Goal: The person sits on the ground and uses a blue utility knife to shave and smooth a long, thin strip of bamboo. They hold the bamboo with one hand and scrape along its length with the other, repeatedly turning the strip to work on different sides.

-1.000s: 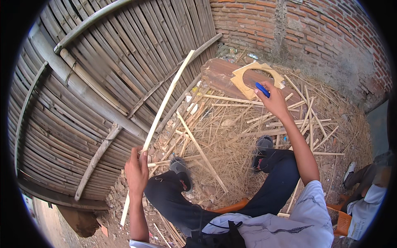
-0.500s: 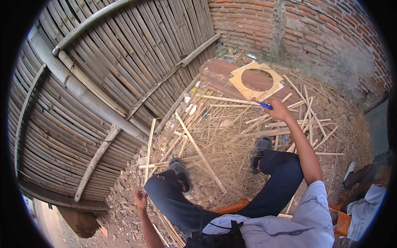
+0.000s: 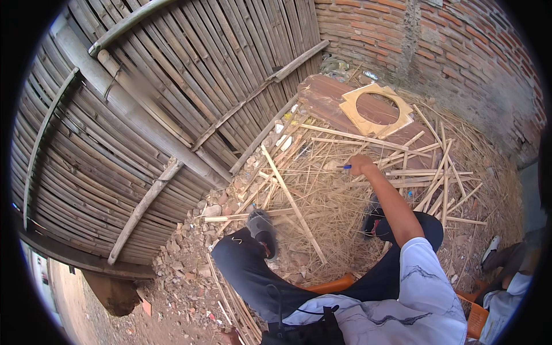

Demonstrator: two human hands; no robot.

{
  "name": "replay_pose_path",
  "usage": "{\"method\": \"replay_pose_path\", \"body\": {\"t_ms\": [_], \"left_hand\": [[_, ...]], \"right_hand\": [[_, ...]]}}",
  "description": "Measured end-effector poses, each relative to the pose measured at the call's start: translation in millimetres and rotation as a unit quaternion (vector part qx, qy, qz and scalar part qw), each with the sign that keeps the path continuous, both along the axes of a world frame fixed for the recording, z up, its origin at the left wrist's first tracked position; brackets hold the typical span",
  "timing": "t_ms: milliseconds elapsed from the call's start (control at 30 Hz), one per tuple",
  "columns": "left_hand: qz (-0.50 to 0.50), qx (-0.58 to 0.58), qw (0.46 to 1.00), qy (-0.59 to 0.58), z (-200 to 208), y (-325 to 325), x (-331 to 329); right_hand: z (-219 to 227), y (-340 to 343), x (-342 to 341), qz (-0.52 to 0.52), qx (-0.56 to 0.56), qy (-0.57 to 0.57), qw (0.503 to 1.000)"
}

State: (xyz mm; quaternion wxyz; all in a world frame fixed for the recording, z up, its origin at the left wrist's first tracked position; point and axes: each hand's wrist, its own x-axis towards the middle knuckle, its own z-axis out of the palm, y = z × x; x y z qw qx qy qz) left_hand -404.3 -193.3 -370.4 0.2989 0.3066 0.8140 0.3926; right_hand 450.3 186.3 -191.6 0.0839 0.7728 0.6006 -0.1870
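Observation:
My right hand [image 3: 361, 165] is closed around a slim blue object [image 3: 346, 167], perhaps a pen or a small knife handle; only its blue end shows. It hovers over the straw-covered ground beyond my knees. My left hand [image 3: 231, 336] is low at the bottom edge, mostly out of sight and dark, beside long thin bamboo strips [image 3: 233, 299] along my left leg; its fingers are hidden. Beyond my right hand, a tan square frame with a round hole [image 3: 349, 107] rests on a brown board [image 3: 322, 102]. A single bamboo strip [image 3: 293, 202] slants between my feet.
More cut bamboo strips [image 3: 445, 172] lie crossed at the right. A bamboo slat wall [image 3: 167, 75] rises at the left, a brick wall [image 3: 368, 29] at the back. Stones [image 3: 215, 211] line the left ground. Another person's leg [image 3: 503, 257] and an orange seat [image 3: 477, 319] are at the far right.
My right hand has moved nearer and slightly left with the blue object, away from the frame. My left hand has dropped toward the bottom edge; the strip standing by it no longer shows there.

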Motion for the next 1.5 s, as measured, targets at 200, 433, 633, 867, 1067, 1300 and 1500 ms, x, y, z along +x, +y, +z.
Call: {"method": "replay_pose_path", "body": {"t_ms": [200, 433, 633, 867, 1067, 1300, 1500], "left_hand": [[-0.055, -0.167, 0.971, 0.161, -32, 48, 42], [-0.136, -0.279, 0.947, 0.081, -40, 45, 76], [-0.234, -0.309, 0.919, 0.080, -59, 55, 90], [-0.186, -0.264, 0.945, 0.045, -51, 50, 99], [-0.153, -0.129, 0.978, 0.053, -19, 101, 87], [-0.169, 0.040, 0.961, 0.215, 94, 198, 83], [-0.199, 0.227, 0.907, 0.293, 268, 263, 182]], "right_hand": [[-186, -55, -117, -0.150, 0.067, 0.272, 0.948], [-233, -175, -266, -0.250, -0.124, 0.302, 0.911], [-258, -206, -278, -0.240, -0.080, 0.296, 0.921], [-232, -216, -300, -0.206, -0.039, 0.301, 0.930], [-205, -165, -257, -0.358, 0.137, 0.557, 0.736], [-13, -131, -143, -0.234, 0.240, 0.682, 0.651], [91, -165, -145, -0.193, 0.179, 0.696, 0.668]]}}
